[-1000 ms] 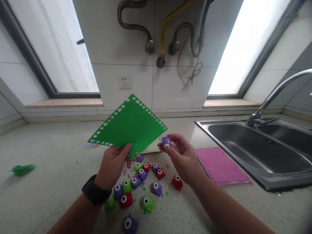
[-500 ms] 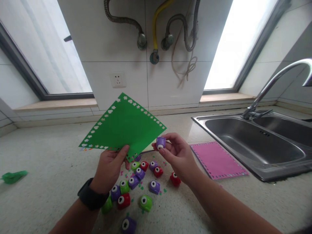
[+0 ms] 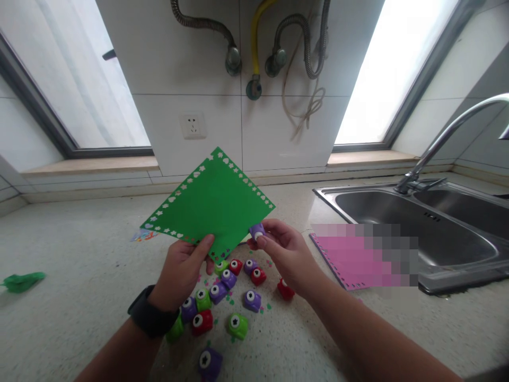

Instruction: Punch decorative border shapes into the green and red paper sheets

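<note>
My left hand (image 3: 186, 270) grips a green sheet of paper (image 3: 214, 204) near its lower corner, thumb on top. Small punched shapes run along most of the sheet's edges. In my right hand (image 3: 288, 254) is a purple craft punch (image 3: 257, 232), pinched between thumb and fingers against the sheet's lower right edge. How far the paper sits inside the punch I cannot tell. Below my hands, several more craft punches lie on the counter, among them a red one (image 3: 202, 321), a lime green one (image 3: 237, 325) and a purple one (image 3: 252, 300).
A pink sheet (image 3: 350, 260) with a punched border lies at the right, partly blurred out, beside the steel sink (image 3: 382, 212). Coloured paper bits are scattered round the punches. A crumpled green piece (image 3: 23, 281) lies far left on the counter (image 3: 87, 307).
The green sheet has shifted right and turned a little. The purple punch has moved slightly left and now meets the sheet's lower right edge.
</note>
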The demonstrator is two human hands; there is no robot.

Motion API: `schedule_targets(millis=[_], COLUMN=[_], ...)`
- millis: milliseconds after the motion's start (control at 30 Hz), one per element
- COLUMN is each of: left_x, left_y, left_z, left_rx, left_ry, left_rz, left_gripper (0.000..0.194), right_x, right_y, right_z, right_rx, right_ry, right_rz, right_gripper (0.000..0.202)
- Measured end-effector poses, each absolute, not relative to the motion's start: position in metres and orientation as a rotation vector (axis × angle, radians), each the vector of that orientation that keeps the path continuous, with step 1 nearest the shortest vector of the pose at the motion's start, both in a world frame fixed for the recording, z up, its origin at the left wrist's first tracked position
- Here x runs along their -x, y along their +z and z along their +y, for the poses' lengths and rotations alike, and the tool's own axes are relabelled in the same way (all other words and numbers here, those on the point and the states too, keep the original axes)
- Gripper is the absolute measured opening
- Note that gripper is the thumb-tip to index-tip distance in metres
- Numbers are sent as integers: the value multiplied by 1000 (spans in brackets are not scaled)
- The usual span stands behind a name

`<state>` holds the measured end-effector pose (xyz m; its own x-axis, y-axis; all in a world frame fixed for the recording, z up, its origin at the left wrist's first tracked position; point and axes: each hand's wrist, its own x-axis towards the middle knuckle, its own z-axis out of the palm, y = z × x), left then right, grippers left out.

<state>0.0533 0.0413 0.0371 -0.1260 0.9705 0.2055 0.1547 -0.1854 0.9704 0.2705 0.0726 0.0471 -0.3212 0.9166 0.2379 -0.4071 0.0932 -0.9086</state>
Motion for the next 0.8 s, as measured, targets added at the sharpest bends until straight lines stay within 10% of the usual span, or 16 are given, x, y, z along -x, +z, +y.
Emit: schedule_targets(millis=[800], left_x=[-63], left_y=[37], left_z=[42], left_rx=[-1436], left_ry=[1334], left_rz=[1251], left_gripper=[34], right_x=[-253], right_y=[38], right_z=[63], right_rx=[807], right_ry=[1826], right_rz=[-1235], right_gripper=[32])
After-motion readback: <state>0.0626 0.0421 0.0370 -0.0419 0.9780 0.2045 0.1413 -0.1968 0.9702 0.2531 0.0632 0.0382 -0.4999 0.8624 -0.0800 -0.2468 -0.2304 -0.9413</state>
